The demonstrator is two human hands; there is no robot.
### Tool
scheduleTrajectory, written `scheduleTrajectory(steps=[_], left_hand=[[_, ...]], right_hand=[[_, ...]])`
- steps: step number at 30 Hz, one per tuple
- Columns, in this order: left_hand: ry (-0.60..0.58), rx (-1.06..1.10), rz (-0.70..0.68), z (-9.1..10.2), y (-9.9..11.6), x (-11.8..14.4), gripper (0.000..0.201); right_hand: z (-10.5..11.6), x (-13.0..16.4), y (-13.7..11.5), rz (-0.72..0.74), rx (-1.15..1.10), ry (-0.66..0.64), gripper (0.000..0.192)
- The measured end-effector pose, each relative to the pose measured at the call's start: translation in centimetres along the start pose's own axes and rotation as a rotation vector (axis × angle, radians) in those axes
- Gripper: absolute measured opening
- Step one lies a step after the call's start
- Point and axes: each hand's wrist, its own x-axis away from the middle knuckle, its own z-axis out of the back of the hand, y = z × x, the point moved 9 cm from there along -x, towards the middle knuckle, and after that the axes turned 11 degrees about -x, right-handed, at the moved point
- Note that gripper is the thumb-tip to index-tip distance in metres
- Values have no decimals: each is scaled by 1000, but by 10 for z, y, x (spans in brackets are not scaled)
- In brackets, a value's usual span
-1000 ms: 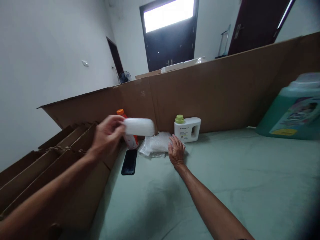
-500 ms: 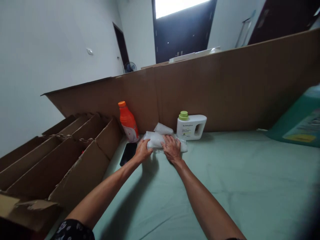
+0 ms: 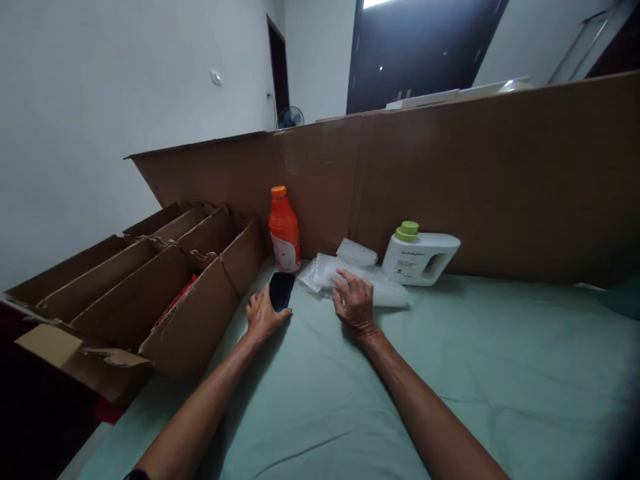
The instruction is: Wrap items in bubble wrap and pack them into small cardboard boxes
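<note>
My left hand is around the lower end of a black smartphone, thumb at one edge and fingers at the other. The smartphone lies flat on the green sheet. My right hand rests on crumpled clear bubble wrap, its fingers slightly bent and apart. A smaller rolled piece of bubble wrap lies just behind. An orange bottle stands upright beyond the smartphone. To the right of the wrap is a white jug with a green cap.
At the left stands a cardboard box with dividers; a red item shows inside one compartment. A tall cardboard panel runs behind everything. Green sheet covers the surface. Part of a green container shows at the right edge.
My left hand has left the bubble wrap and moved left onto the smartphone. My right hand stays on the wrap, its fingers more bent. The camera view has shifted left.
</note>
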Motion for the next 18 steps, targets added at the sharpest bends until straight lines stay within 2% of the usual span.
scheduleTrajectory(steps=[5, 9, 13, 16, 18], left_hand=[[-6, -61, -19, 6, 10, 5, 85], [-39, -99, -92, 14, 13, 35, 78], [-63, -80, -164, 14, 8, 92, 77], [-64, 18, -258, 14, 3, 130, 78], [-51, 86, -297, 13, -2, 144, 75]], right_hand=[[-50, 6, -23, -123, -186, -232, 31], [-75, 24, -36, -288, -297, -391, 33], [-73, 52, -55, -403, -380, -516, 35], [-58, 79, -65, -493, -427, -575, 36], [-46, 97, -69, -558, -454, -594, 37]])
